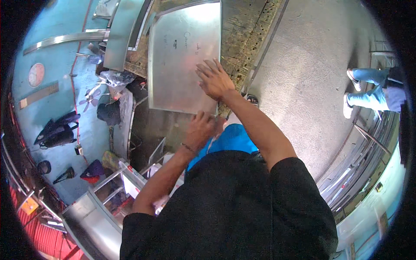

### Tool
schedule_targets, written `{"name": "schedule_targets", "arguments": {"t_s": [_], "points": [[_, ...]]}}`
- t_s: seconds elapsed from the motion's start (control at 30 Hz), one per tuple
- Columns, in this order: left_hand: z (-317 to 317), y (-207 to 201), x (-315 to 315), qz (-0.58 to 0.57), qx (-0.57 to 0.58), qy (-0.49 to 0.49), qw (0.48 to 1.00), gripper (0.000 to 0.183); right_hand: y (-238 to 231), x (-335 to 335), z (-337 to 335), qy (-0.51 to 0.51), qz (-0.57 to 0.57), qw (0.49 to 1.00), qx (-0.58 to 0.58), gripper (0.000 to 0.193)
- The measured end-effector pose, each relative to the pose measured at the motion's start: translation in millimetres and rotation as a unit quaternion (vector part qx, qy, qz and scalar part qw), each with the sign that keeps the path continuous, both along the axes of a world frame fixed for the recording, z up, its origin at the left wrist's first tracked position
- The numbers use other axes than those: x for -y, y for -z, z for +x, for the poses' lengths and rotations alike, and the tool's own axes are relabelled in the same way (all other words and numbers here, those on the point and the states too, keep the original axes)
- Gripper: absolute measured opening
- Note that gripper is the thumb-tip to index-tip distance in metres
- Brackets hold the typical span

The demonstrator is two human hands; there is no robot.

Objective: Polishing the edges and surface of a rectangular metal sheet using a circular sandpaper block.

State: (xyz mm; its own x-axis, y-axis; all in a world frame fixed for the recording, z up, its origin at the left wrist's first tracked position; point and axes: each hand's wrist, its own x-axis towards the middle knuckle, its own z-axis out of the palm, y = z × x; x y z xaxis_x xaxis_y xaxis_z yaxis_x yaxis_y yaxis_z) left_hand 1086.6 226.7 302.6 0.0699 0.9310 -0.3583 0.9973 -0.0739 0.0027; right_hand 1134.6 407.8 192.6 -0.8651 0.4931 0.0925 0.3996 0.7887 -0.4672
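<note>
A shiny metal sheet (177,82) with raised edges and some dark handwriting lies on the worn wooden workbench (242,30). My right hand (216,80) rests flat on its right side, fingers spread, palm down. Just off the sheet's near edge, close to the near right corner, is my left hand (203,130), with a dark band at its wrist. The left fingers are curled in and slightly smeared, and what they hold, if anything, is too unclear to name.
More metal panels (123,34) lie to the left of the sheet. A ladder-like metal frame (108,186) stands at lower left. Bags hang on the blue wall (56,99). At right, another person in jeans (372,102) stands on the concrete floor (303,78), near long metal bars (359,173).
</note>
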Motion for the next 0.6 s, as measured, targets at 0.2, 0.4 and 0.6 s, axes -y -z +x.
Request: {"name": "schedule_targets", "arguments": {"t_s": [0.2, 0.4, 0.6], "points": [[-9.3, 3.7, 5.7, -0.010, -0.001, -0.032, 0.999, 0.026, 2.9, 0.8, -1.5, 0.002, -0.006, 1.000, -0.012, 0.056], [-7.9, -3.6, 4.7, -0.003, 0.014, -0.047, 0.999, 0.023, 4.9, 1.4, 0.5, 0.014, -0.008, 0.998, -0.053, 0.053], [-0.3, 0.5, -3.4, -0.032, 0.011, -0.048, 0.998, 0.022, 3.2, 0.4, 1.0, 0.004, -0.011, 0.999, -0.035, 0.054]]}}
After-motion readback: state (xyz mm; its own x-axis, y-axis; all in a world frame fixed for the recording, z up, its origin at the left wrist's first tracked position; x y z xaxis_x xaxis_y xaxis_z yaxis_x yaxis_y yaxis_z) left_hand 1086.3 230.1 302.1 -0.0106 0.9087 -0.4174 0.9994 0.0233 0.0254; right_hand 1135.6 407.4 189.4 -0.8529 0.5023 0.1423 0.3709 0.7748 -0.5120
